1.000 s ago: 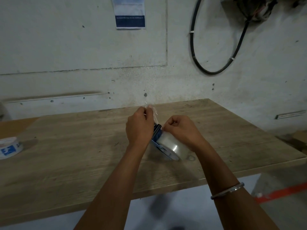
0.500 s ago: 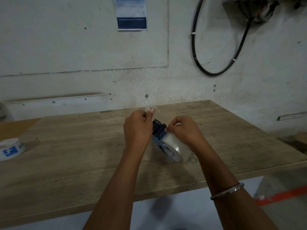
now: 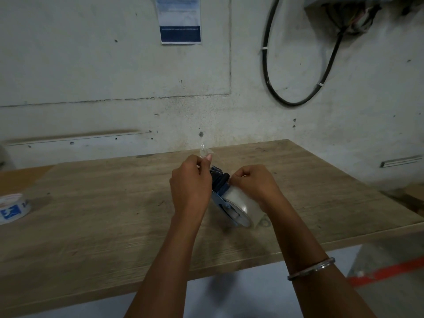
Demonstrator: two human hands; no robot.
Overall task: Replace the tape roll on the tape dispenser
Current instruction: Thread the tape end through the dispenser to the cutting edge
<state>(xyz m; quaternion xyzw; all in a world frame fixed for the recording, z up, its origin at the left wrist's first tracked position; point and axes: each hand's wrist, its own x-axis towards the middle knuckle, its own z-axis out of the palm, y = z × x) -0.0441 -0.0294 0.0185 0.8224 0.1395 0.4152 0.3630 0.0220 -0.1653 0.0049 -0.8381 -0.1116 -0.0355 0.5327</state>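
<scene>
A spare tape roll (image 3: 12, 208) is lying at the wooden table's (image 3: 103, 214) left edge. Mid-table, the left hand (image 3: 191, 188) is pinching the clear tape end (image 3: 205, 152) above the tape dispenser (image 3: 226, 198), the right hand (image 3: 253, 184) gripping its clear tape roll (image 3: 239, 199). A poster (image 3: 180, 19) and black cables (image 3: 298, 65) are hanging on the concrete wall (image 3: 91, 65).

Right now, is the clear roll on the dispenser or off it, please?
On: the roll sits in the dispenser, its loose end pinched by the left hand.
</scene>
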